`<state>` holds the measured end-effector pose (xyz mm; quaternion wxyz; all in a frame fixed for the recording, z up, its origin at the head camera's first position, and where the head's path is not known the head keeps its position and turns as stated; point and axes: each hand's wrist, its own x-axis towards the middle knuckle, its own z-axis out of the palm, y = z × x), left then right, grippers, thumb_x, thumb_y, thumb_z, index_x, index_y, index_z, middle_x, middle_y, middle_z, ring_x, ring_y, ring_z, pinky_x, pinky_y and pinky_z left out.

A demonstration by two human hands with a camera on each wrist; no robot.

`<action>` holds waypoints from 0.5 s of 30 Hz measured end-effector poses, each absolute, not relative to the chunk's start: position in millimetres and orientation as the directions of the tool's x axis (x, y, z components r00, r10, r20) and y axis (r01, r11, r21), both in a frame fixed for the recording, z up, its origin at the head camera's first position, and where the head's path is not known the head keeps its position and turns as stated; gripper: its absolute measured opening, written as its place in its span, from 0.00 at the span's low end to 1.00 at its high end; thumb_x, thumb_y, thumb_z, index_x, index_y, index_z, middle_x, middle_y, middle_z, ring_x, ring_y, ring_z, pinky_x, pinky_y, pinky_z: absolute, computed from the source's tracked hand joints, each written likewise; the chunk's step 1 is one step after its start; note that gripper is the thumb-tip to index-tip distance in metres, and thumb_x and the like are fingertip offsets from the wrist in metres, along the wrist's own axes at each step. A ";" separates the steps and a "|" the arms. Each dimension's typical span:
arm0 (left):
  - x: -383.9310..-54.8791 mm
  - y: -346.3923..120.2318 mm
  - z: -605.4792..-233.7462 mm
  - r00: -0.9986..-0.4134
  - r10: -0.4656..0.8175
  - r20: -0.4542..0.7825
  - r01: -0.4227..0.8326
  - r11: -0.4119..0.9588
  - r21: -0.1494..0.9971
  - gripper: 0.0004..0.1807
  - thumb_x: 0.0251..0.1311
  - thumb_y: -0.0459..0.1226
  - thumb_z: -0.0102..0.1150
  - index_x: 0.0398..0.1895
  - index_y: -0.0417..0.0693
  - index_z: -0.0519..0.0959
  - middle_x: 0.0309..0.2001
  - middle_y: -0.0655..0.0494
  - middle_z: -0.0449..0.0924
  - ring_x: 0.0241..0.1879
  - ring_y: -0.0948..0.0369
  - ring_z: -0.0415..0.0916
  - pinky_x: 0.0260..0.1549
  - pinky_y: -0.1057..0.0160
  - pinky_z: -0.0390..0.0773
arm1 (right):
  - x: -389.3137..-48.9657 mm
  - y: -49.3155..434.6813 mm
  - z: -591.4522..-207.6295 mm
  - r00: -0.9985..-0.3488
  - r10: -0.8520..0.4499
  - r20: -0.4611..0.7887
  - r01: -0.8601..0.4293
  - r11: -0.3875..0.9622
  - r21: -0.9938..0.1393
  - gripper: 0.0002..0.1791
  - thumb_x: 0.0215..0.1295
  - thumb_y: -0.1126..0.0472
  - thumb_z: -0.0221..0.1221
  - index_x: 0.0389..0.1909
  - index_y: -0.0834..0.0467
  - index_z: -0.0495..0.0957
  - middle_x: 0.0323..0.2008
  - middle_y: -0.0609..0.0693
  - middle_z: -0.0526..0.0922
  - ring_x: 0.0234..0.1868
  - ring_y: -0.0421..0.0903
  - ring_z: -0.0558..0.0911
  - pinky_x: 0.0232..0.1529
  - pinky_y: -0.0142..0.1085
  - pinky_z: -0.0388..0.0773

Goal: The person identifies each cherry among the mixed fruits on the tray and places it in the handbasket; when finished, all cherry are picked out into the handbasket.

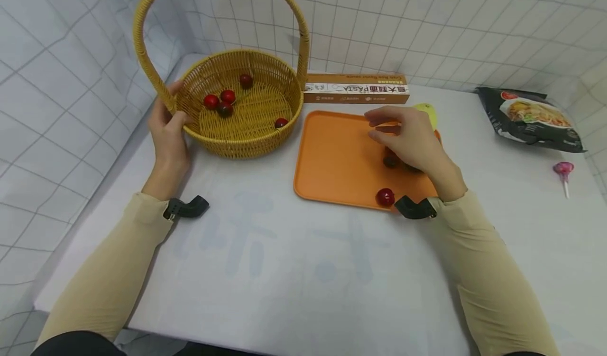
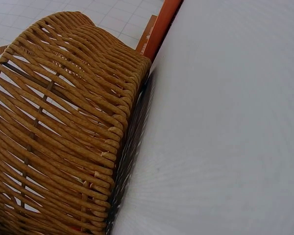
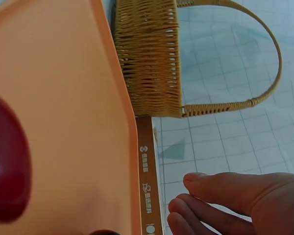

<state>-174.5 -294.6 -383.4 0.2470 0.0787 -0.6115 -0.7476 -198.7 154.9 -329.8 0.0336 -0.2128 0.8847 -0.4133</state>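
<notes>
My left hand (image 1: 169,137) grips the left rim of a yellow wicker basket (image 1: 242,148) with a tall handle; the hand does not show in the left wrist view. Inside the basket lie several small round fruits like cherry tomatoes, red ones (image 1: 228,96) and darker ones (image 1: 246,81). Over the right part of an orange tray (image 1: 332,156) hovers my right hand (image 1: 411,139), thumb and fingers loosely bent and apart, nothing seen between them. Below it sit a dark fruit (image 1: 391,161) and another partly hidden one. A red fruit (image 1: 385,197) lies at the tray's near edge.
Behind the tray lies a long brown pasta box (image 1: 356,88). A yellow-green item (image 1: 428,115) shows partly behind my right hand. Farther right are a black noodle packet (image 1: 531,119) and a pink lollipop (image 1: 563,169). White tiled-pattern walls (image 1: 427,24) enclose the table's back.
</notes>
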 end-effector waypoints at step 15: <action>-175.2 -295.0 -384.0 -0.867 -0.460 0.191 0.286 -0.145 0.947 0.39 0.50 0.22 0.42 0.67 0.49 0.80 0.71 0.55 0.75 0.65 0.58 0.68 0.55 0.69 0.68 | -205.4 183.8 -327.1 -0.887 -0.459 -0.041 -0.333 0.701 -0.630 0.20 0.68 0.67 0.68 0.60 0.65 0.83 0.57 0.62 0.86 0.62 0.60 0.84 0.63 0.52 0.79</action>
